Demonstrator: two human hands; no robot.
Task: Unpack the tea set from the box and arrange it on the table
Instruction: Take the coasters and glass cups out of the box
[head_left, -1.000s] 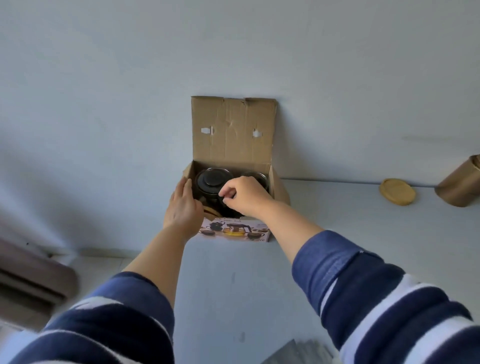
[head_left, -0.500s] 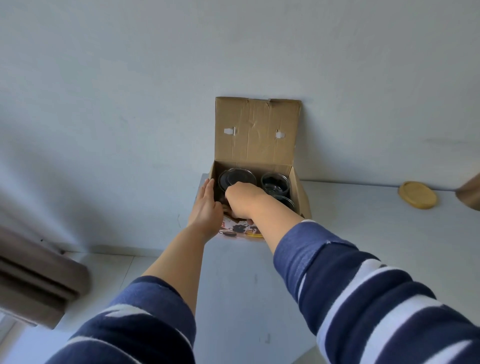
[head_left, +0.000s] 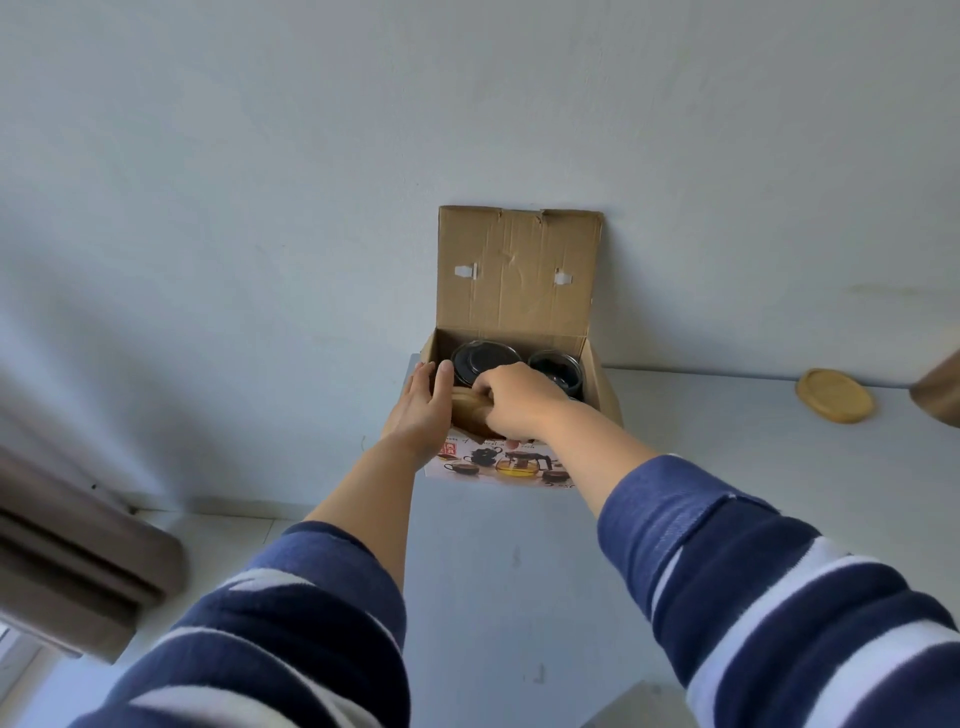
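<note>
An open cardboard box (head_left: 517, 270) stands at the table's far left corner, its lid flap upright against the wall and tea-set pictures on its front. Inside I see a dark glass teapot lid (head_left: 483, 356) and a glass cup (head_left: 556, 364). My left hand (head_left: 421, 410) lies flat against the box's left side, fingers straight. Reaching into the box, my right hand (head_left: 514, 400) grips a round wooden piece (head_left: 467, 410) at the front left of the box. Its full shape is hidden by both hands.
A round wooden coaster (head_left: 835, 395) lies on the white table (head_left: 519, 571) at the far right, beside a brown cylinder (head_left: 940, 389) cut off by the frame edge. The wall stands right behind the box. A brown curtain (head_left: 67, 545) hangs at the left, past the table's edge.
The view has shifted left, so the box sits further right. My right hand has dipped into the box and lifted a wooden piece into sight. My left hand stays on the box's side.
</note>
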